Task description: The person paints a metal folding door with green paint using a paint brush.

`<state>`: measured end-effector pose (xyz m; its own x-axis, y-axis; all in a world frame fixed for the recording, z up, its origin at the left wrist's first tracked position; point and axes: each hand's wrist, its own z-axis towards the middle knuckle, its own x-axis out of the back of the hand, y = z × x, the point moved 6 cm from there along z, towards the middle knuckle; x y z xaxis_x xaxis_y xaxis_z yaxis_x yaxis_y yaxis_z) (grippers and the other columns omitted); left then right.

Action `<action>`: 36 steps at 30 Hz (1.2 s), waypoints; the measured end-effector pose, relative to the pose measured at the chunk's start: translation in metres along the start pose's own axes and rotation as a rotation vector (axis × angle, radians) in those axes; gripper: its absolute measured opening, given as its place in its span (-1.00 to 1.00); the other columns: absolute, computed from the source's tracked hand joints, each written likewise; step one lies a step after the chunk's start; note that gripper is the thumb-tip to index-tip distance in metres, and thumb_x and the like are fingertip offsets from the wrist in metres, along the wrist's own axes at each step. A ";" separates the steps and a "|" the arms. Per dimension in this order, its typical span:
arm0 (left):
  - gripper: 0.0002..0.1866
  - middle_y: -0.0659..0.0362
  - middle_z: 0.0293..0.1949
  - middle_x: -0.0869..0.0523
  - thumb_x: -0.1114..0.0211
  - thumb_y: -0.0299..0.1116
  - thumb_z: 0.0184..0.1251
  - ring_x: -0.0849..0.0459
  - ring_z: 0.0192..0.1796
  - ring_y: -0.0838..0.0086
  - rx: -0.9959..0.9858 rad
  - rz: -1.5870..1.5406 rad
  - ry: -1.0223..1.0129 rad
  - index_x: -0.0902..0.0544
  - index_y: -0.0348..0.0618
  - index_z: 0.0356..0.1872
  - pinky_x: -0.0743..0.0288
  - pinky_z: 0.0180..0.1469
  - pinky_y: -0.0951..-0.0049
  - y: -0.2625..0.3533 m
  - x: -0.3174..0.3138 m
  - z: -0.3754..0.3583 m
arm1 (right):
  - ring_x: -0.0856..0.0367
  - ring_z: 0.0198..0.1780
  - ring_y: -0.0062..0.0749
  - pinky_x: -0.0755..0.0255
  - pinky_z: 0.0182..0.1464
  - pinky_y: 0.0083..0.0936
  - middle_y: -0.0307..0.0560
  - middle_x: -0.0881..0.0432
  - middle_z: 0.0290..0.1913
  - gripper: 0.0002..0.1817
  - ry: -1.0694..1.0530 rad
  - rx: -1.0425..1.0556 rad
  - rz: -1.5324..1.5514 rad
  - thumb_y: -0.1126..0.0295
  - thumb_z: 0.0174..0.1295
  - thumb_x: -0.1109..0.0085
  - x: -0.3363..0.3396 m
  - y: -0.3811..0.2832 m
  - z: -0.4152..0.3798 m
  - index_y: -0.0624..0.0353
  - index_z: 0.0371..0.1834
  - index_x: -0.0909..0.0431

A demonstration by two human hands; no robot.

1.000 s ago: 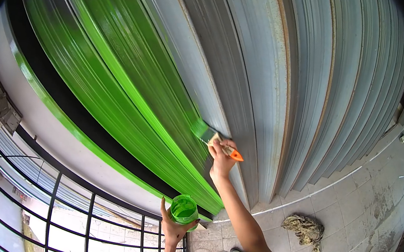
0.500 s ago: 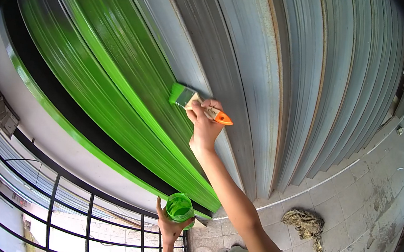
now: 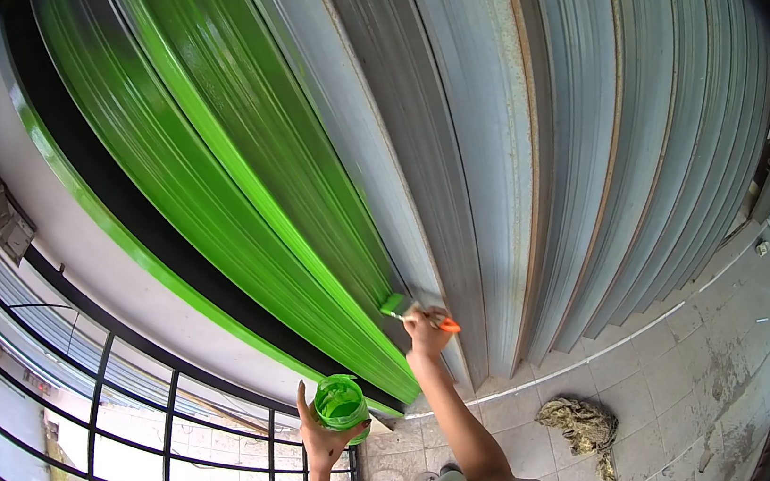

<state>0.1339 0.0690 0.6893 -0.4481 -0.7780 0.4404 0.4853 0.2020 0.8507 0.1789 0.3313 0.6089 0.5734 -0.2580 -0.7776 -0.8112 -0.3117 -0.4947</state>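
Observation:
My right hand (image 3: 429, 333) is closed around the handle of a paintbrush (image 3: 449, 325) with an orange end. The brush's green bristles touch the folded metal shutter (image 3: 476, 108), low down at the edge of the painted part. Several folds at the left are coated in wet green paint (image 3: 217, 212); those to the right are bare grey metal with rusty edges. Lower down, my left hand (image 3: 324, 444) grips an open jar of green paint (image 3: 341, 403), its mouth facing up toward me. Paint smears the jar's rim and sides.
A black metal grille (image 3: 131, 430) stands at the lower left, beside a white panel (image 3: 54, 146) with a green-smeared edge. On the tiled floor (image 3: 671, 397) lies a crumpled, stained rag (image 3: 578, 426). A pale floor track runs along the shutter's foot.
My right hand has moved the brush down and to the right along the fold, and green now covers more of that strip. My left hand and the jar have barely moved.

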 end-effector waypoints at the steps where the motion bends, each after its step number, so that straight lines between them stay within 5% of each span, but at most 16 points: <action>1: 0.34 -0.13 0.01 -0.63 -0.73 -0.33 -0.36 -0.68 0.03 0.17 0.014 0.016 -0.002 0.08 -0.24 0.46 -0.58 0.09 0.26 0.002 0.001 -0.001 | -0.60 -0.42 -0.45 -0.56 -0.41 -0.53 -0.16 -0.54 -0.41 -0.71 -0.153 0.023 0.084 0.70 0.00 -0.28 -0.029 -0.008 -0.005 0.14 -0.36 -0.37; 4: 0.34 -0.15 0.01 -0.62 -0.73 -0.31 -0.35 -0.67 0.03 0.16 0.030 -0.003 0.005 0.07 -0.23 0.47 -0.58 0.09 0.22 0.006 0.003 -0.004 | -0.60 -0.23 -0.45 -0.64 -0.20 -0.45 -0.20 -0.50 -0.24 -0.70 -0.301 0.067 0.135 0.66 0.11 -0.30 -0.121 -0.074 -0.047 0.10 -0.30 -0.36; 8: 0.36 -0.18 0.04 -0.58 -0.74 -0.30 -0.37 -0.65 0.05 0.15 0.062 -0.010 0.009 0.08 -0.23 0.47 -0.58 0.11 0.19 0.001 0.006 -0.010 | -0.61 -0.24 -0.50 -0.67 -0.15 -0.40 -0.24 -0.51 -0.30 -0.74 -0.504 0.155 0.282 0.63 0.13 -0.33 -0.170 -0.116 -0.074 0.10 -0.35 -0.39; 11: 0.37 -0.18 0.07 -0.56 -0.75 -0.30 -0.39 -0.64 0.07 0.14 0.085 -0.002 0.001 0.08 -0.22 0.47 -0.58 0.12 0.18 -0.005 0.008 -0.016 | -0.62 -0.28 -0.49 -0.70 -0.18 -0.38 -0.25 -0.52 -0.32 -0.72 -0.374 0.117 0.243 0.62 0.08 -0.38 -0.111 -0.052 -0.025 0.11 -0.36 -0.41; 16: 0.36 -0.20 0.07 -0.55 -0.73 -0.33 -0.38 -0.63 0.09 0.14 0.127 -0.015 -0.023 0.09 -0.22 0.47 -0.58 0.14 0.16 -0.011 0.013 -0.024 | -0.58 -0.29 -0.42 -0.68 -0.26 -0.39 -0.20 -0.48 -0.30 -0.67 -0.074 0.111 -0.002 0.72 0.00 -0.34 0.078 0.049 0.060 0.11 -0.32 -0.40; 17: 0.36 -0.23 0.08 -0.55 -0.73 -0.34 -0.37 -0.63 0.10 0.12 0.104 0.032 -0.039 0.10 -0.20 0.47 -0.60 0.12 0.15 -0.014 0.015 -0.024 | -0.57 -0.40 -0.49 -0.48 -0.50 -0.57 -0.21 -0.52 -0.39 -0.71 0.046 0.148 0.035 0.72 -0.02 -0.31 0.107 0.055 0.063 0.11 -0.40 -0.42; 20: 0.33 -0.14 0.13 -0.49 -0.67 -0.52 -0.33 -0.57 0.16 0.13 0.119 0.063 -0.056 0.13 -0.14 0.48 -0.59 0.17 0.06 -0.008 0.015 -0.024 | -0.56 -0.40 -0.52 -0.46 -0.50 -0.58 -0.21 -0.52 -0.40 -0.72 0.062 0.110 -0.121 0.72 -0.01 -0.30 0.118 0.061 0.062 0.10 -0.40 -0.42; 26: 0.32 -0.14 0.14 -0.48 -0.66 -0.53 -0.32 -0.57 0.15 0.15 0.111 0.067 -0.078 0.13 -0.13 0.48 -0.57 0.19 0.04 -0.011 0.013 -0.017 | -0.64 -0.25 -0.48 -0.56 -0.27 -0.55 -0.19 -0.59 -0.27 -0.78 -0.320 0.163 0.242 0.58 0.14 -0.34 -0.071 -0.042 -0.015 0.14 -0.31 -0.43; 30: 0.32 -0.14 0.13 -0.49 -0.66 -0.55 -0.32 -0.57 0.14 0.15 0.144 0.061 -0.088 0.12 -0.14 0.48 -0.57 0.18 0.06 0.002 0.003 -0.012 | -0.64 -0.15 -0.44 -0.64 -0.13 -0.44 -0.15 -0.59 -0.24 -0.76 -0.437 0.176 0.401 0.54 0.14 -0.37 -0.128 -0.079 -0.044 0.16 -0.32 -0.42; 36: 0.34 -0.16 0.13 -0.48 -0.69 -0.49 -0.36 -0.57 0.15 0.12 0.123 0.077 -0.090 0.11 -0.13 0.48 -0.57 0.17 0.07 -0.003 0.004 -0.012 | -0.59 -0.39 -0.53 -0.58 -0.40 -0.57 -0.22 -0.54 -0.40 -0.73 -0.031 0.056 0.199 0.66 0.01 -0.38 0.026 0.028 0.023 0.15 -0.39 -0.44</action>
<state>0.1398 0.0577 0.6848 -0.4815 -0.7018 0.5250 0.4278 0.3346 0.8397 0.1685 0.3373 0.5661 0.3983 -0.2805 -0.8733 -0.9136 -0.2064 -0.3504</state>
